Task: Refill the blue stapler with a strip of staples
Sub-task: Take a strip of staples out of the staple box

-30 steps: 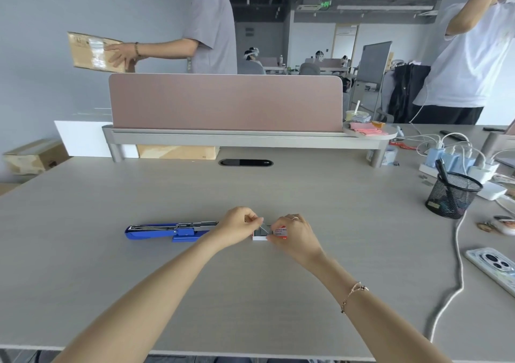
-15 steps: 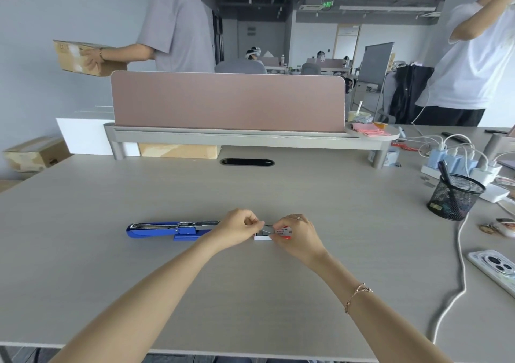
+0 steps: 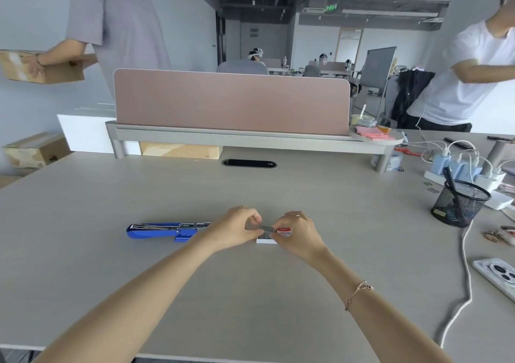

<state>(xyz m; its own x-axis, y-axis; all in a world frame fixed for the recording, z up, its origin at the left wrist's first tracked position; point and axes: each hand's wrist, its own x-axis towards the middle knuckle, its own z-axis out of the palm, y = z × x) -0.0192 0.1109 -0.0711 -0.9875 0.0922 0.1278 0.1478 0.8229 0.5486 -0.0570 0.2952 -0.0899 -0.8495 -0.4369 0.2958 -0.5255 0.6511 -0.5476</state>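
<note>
one desk (image 3: pixel 83 265), pale wood grain. one blue stapler (image 3: pixel 164 231), lying flat and opened out, metal channel facing up, just left of the hands. one small staple box (image 3: pixel 282 232), white with a red label, on the desk at centre. one staple strip (image 3: pixel 266 228), grey metal, partly out of the box and raised between the two hands.

two bare hands, both at the box. left hand (image 3: pixel 237 227): fingers curled, thumb and forefinger pinched on the near end of the staple strip. right hand (image 3: pixel 299 233): fingers closed round the staple box, pinning it; one bracelet (image 3: pixel 358 293) on that wrist.

one black mesh pen cup (image 3: pixel 458 203), well to the right. one white cable (image 3: pixel 465 279) trailing down the desk beside it. one phone (image 3: pixel 498 277) face down at the right edge. one pink divider panel (image 3: pixel 231 102) across the far side. two people standing beyond; one holds one cardboard box (image 3: pixel 39 68).
</note>
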